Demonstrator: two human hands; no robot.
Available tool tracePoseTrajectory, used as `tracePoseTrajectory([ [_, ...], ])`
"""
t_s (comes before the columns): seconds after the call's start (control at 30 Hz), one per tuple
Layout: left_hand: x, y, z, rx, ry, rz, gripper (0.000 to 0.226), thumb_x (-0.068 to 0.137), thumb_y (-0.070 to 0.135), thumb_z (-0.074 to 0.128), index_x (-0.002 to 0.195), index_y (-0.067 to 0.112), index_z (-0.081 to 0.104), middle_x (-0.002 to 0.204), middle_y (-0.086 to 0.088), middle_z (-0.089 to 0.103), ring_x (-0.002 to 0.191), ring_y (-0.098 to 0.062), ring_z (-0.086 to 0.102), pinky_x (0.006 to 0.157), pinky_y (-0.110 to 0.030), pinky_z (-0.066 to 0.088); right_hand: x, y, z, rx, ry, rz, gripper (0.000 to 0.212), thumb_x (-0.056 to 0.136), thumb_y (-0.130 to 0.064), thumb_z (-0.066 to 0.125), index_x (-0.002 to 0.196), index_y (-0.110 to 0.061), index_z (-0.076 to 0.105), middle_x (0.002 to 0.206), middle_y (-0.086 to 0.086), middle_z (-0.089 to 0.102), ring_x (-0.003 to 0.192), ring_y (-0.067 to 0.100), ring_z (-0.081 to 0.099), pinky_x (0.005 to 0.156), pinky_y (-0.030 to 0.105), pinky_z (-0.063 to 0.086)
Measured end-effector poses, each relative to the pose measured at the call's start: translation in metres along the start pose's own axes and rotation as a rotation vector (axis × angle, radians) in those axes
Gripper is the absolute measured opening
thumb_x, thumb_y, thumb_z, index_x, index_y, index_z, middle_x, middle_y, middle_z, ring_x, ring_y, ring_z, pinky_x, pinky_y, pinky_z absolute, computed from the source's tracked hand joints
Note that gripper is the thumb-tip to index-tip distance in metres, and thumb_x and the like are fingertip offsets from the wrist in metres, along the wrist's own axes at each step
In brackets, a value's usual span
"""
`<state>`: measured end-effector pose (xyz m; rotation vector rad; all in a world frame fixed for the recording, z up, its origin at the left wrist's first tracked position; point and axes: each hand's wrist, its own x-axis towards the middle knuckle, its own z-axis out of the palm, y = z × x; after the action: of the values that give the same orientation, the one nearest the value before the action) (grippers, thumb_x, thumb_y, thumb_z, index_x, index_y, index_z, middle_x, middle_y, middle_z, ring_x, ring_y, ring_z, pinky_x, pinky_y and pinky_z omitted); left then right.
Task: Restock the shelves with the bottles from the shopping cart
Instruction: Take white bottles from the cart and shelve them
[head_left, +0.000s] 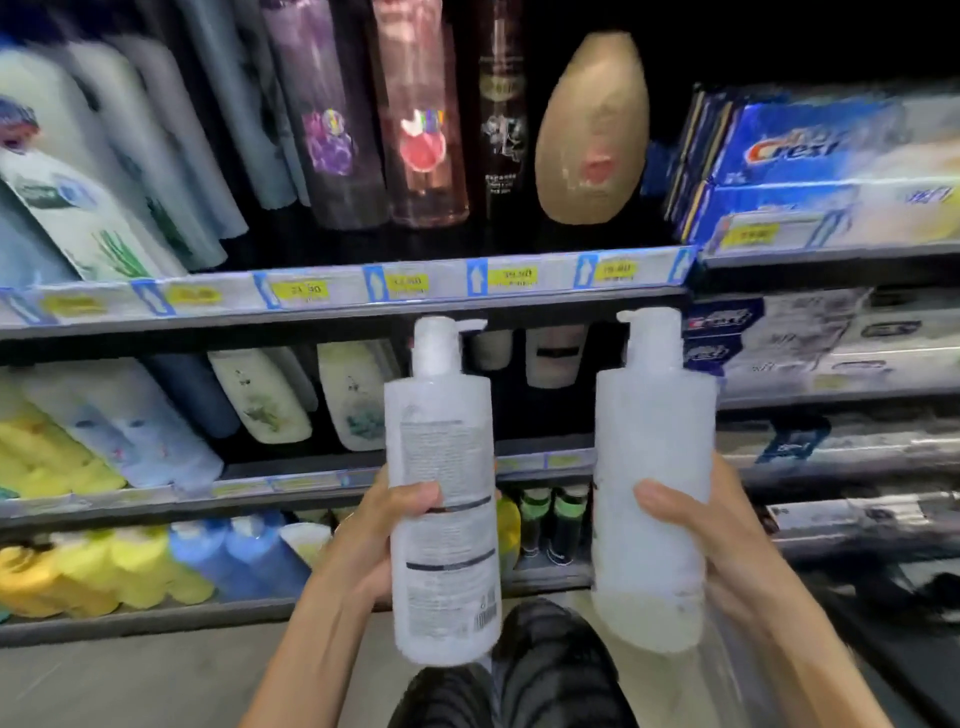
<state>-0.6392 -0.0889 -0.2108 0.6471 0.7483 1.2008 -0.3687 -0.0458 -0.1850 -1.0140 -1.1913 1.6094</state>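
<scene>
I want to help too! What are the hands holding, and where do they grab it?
Each hand holds a clear pump bottle by the middle of its body. The left hand grips the left bottle; the right hand grips the right bottle.

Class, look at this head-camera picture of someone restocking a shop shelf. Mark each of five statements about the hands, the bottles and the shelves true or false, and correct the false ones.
1. Each hand holds one white pump bottle. True: the left hand grips the left pump bottle, the right hand grips the right pump bottle.
2. Both bottles lie flat on the floor. False: both are held upright, pumps on top.
3. The left pump bottle shows printed text and a barcode. True.
4. The toothpaste boxes sit left of the gold bottle. False: they are to its right.
5. The yellow bottles stand on the top shelf. False: they are on lower shelves, at left.
</scene>
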Motion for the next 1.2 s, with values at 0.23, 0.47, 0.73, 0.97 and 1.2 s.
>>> tracePoseTrajectory([
  [0.23, 0.033, -0.046, -0.042, 0.101, -0.033, 0.077, 0.101, 0.034, 0.032, 0.096, 0.120, -0.003, 0.057, 0.098, -0.021, 0.069, 0.083, -0.031, 0.069, 0.072, -0.040, 0.058, 0.024, 0.070, -0.007, -0.049, 0.022, -0.070, 0.078, 0.046, -0.033, 0.083, 0.118, -0.019, 0.059, 0.099, 0.011, 0.072, 0.083, 0.028, 0.071, 0.061, 0.036, 0.057],
  [0.47, 0.041, -0.058, -0.058, 0.015, -0.103, 0.048, 0.101, 0.031, 0.028, 0.096, 0.119, 0.000, 0.056, 0.098, -0.021, 0.066, 0.082, -0.030, 0.068, 0.070, -0.041, 0.059, 0.051, 0.090, 0.001, -0.034, 0.037, -0.054, 0.066, 0.049, -0.033, 0.085, 0.110, -0.021, 0.062, 0.094, 0.010, 0.074, 0.076, 0.028, 0.072, 0.060, 0.038, 0.056],
  [0.73, 0.053, -0.056, -0.065, 0.022, -0.080, 0.144, 0.111, 0.037, 0.030, 0.095, 0.133, -0.001, 0.047, 0.111, -0.019, 0.063, 0.091, -0.030, 0.066, 0.077, -0.040, 0.058, 0.110, 0.075, 0.027, -0.089, 0.005, -0.050, 0.058, 0.059, -0.028, 0.083, 0.112, -0.015, 0.062, 0.089, 0.008, 0.075, 0.074, 0.024, 0.073, 0.057, 0.035, 0.057],
  [0.97, 0.064, -0.052, -0.069, 0.033, 0.015, 0.161, 0.120, 0.032, 0.032, 0.095, 0.135, -0.003, 0.046, 0.113, -0.019, 0.063, 0.093, -0.029, 0.065, 0.080, -0.039, 0.057, 0.178, 0.063, 0.037, -0.076, 0.050, -0.042, 0.040, 0.070, -0.023, 0.083, 0.101, -0.005, 0.066, 0.082, 0.010, 0.075, 0.072, 0.024, 0.073, 0.058, 0.033, 0.057],
  [1.2, 0.072, -0.056, -0.083, -0.009, 0.032, 0.179, 0.116, 0.033, 0.030, 0.095, 0.133, -0.004, 0.047, 0.109, -0.020, 0.065, 0.092, -0.031, 0.066, 0.074, -0.039, 0.057, 0.239, 0.072, 0.050, -0.060, 0.094, -0.144, 0.037, 0.069, -0.014, 0.085, 0.095, -0.021, 0.061, 0.078, -0.003, 0.074, 0.066, 0.014, 0.072, 0.054, 0.029, 0.056],
])
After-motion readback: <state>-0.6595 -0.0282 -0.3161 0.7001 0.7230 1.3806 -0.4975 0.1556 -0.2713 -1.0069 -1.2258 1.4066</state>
